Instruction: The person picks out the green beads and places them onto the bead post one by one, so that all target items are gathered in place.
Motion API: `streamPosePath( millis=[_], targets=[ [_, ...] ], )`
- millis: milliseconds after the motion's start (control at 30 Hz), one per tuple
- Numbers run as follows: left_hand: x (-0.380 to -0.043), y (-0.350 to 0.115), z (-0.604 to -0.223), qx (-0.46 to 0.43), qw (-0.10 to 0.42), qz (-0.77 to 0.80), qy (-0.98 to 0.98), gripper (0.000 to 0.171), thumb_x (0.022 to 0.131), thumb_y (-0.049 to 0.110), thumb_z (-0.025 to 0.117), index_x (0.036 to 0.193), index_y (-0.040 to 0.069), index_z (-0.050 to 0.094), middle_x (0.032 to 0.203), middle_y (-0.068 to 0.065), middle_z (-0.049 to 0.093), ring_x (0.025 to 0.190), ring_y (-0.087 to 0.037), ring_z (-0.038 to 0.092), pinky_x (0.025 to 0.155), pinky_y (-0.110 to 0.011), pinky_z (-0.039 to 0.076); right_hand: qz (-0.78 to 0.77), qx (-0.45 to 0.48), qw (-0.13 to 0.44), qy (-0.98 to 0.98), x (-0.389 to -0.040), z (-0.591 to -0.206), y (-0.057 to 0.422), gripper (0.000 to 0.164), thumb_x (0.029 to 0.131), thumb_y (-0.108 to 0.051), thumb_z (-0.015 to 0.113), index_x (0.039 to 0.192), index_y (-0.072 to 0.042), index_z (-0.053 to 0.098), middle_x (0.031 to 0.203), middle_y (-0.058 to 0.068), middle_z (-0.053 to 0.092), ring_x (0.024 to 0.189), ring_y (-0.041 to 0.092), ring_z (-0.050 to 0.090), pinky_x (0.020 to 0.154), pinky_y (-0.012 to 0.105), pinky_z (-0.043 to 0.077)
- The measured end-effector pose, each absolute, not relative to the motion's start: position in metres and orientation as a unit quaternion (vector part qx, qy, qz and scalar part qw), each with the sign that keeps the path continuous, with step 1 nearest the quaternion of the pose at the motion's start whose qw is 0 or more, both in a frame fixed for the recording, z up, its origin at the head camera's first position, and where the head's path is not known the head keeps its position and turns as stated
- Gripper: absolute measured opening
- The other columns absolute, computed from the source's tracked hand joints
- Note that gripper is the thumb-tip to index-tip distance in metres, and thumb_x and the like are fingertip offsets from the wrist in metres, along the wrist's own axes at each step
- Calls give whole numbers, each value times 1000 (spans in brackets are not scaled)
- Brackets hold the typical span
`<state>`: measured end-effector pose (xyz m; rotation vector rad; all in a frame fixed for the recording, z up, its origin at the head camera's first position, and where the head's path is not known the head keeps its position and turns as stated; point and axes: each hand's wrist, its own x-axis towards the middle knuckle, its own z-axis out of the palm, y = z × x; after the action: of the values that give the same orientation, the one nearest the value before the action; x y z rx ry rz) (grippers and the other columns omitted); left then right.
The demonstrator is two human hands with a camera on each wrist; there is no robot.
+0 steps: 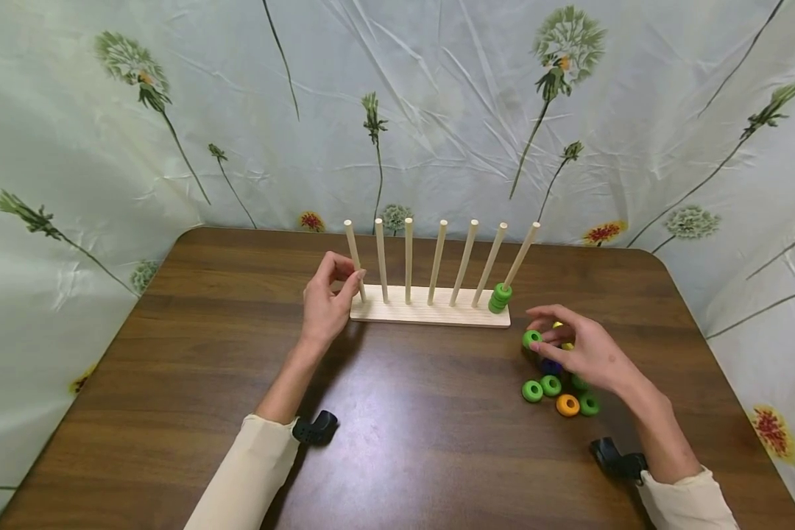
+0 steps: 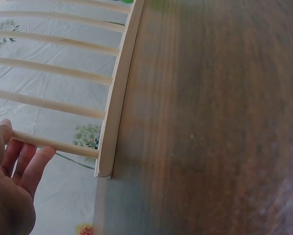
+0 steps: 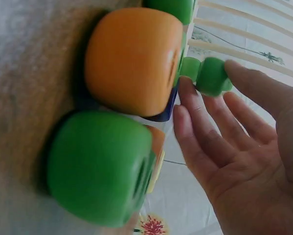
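A pale wooden rack (image 1: 430, 315) with a row of upright pegs stands toward the back of the table. My left hand (image 1: 330, 298) grips its leftmost peg (image 2: 63, 145) low down, thumb on one side and fingers on the other. Green rings (image 1: 500, 298) are stacked at the foot of the rightmost peg (image 1: 522, 254). Right of the rack, my right hand (image 1: 589, 350) pinches a green ring (image 3: 212, 77) between thumb and fingertips, over a loose pile. An orange ring (image 1: 567, 405) and more green rings (image 1: 532, 391) lie below that hand; its fingers partly hide a dark blue ring (image 1: 551, 366) and yellow ones (image 1: 567, 346).
The brown wooden table (image 1: 404, 412) runs back to a pale floral cloth (image 1: 437, 110) hanging behind it. Black camera mounts sit on both wrists, the left mount (image 1: 316, 428) and the right mount (image 1: 616, 460), close over the tabletop.
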<state>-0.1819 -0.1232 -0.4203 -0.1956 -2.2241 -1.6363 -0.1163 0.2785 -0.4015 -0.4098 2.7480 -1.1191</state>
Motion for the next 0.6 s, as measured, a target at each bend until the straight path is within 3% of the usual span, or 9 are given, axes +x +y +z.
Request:
streamPosePath(
  millis=[267,433,600],
  targets=[
    [-182,-123,-419,-76,186,-582,-788,16,97,12,74,103,2,62,94,-15,68,87,-15,66,66,-12,58,-407,-120,17,905,-118,-400,277,44,97,-8,73,136,2,57,122,21,67,94,-6,58,77,11,55],
    [-183,-124,-419,-79,190,-583,-786,17,97,12,74,103,2,62,94,-14,68,86,-10,65,65,-13,58,-405,-93,-1,909,-119,-397,278,35,99,-15,72,129,1,64,120,21,69,91,-8,58,75,7,55],
    [-184,-124,-419,-80,188,-583,-786,17,97,12,74,104,1,62,94,-14,69,85,-8,65,66,-16,60,-433,-85,-32,897,-122,-397,279,30,98,-11,72,125,2,66,111,18,72,84,-10,65,71,14,60]
  ],
)
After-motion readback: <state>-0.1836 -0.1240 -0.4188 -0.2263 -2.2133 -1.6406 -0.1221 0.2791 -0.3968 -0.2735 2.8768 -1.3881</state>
